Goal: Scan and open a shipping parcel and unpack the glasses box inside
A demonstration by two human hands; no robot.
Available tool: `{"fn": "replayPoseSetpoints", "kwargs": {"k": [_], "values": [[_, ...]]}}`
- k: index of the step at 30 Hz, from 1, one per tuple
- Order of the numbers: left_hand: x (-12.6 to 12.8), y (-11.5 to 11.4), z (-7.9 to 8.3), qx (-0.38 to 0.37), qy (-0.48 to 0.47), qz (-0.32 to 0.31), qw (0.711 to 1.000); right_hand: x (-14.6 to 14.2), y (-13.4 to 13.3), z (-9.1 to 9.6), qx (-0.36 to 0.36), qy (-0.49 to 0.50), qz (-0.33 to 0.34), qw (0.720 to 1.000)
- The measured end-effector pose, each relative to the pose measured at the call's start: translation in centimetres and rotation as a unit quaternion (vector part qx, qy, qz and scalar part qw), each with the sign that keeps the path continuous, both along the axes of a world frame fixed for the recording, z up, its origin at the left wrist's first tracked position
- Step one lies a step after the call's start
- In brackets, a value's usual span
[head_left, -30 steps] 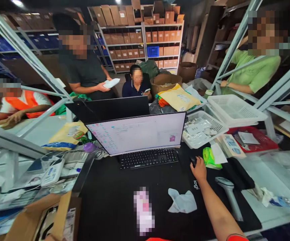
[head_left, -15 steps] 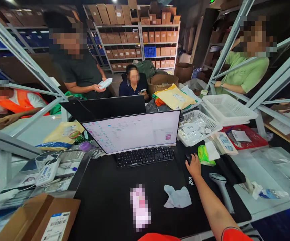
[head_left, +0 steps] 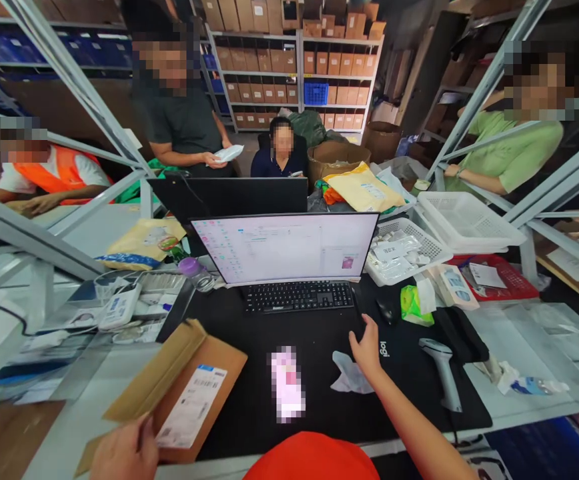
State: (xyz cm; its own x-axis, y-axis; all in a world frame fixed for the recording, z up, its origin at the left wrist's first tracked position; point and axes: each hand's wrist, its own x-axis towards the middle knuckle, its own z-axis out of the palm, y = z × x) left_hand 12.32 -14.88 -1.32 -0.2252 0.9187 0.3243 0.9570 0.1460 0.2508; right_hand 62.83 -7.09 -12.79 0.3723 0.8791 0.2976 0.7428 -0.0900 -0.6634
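At the lower left my left hand (head_left: pixel 127 448) is closed on the near edge of a flattened cardboard box (head_left: pixel 222 380). A white shipping label (head_left: pixel 193 407) with a barcode is on the box's face, and one flap stands up. My right hand (head_left: pixel 366 347) is over the black desk mat, fingers apart and with nothing in them. Below it lies a crumpled white tissue (head_left: pixel 344 375), and to its right sits the black mouse (head_left: pixel 388 309). Between my hands is a pink, blurred-out item (head_left: pixel 288 385).
A monitor (head_left: pixel 284 247) and black keyboard (head_left: pixel 299 297) stand ahead. At right are a barcode scanner (head_left: pixel 442 373), green tissue pack (head_left: pixel 416 305), white basket (head_left: pixel 434 247) and red tray (head_left: pixel 517 283). Metal struts (head_left: pixel 84 100) frame both sides. Several people are beyond the desk.
My right hand has left the mouse and moved left. My left hand has come into view gripping the cardboard box, which has moved right onto the desk mat. The view has shifted.
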Motion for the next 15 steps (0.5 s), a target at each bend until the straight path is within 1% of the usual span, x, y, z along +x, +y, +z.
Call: {"fn": "replayPoseSetpoints", "kwargs": {"k": [2,4,8,12,15], "values": [[1.6,0.1,0.4,0.015,-0.009,-0.032,0.999,-3.0,-1.2,0.1,-0.035,0.015,0.05,0.998],[2.3,-0.2,0.3,0.021,-0.015,-0.052,0.998,-5.9,-2.7,0.1,-0.077,0.025,0.096,0.992],[2.0,-2.0,-0.5,0.011,-0.034,-0.07,0.997,-10.7,-5.9,-0.5,-0.16,0.026,0.174,0.971],[1.5,-4.6,-1.8,-0.004,-0.051,-0.07,0.996,-13.9,-7.8,-0.9,-0.216,0.006,0.209,0.954],[1.8,-6.4,-2.9,-0.013,-0.065,-0.079,0.995,-15.7,-8.0,-0.8,-0.248,-0.017,0.216,0.944]]}}
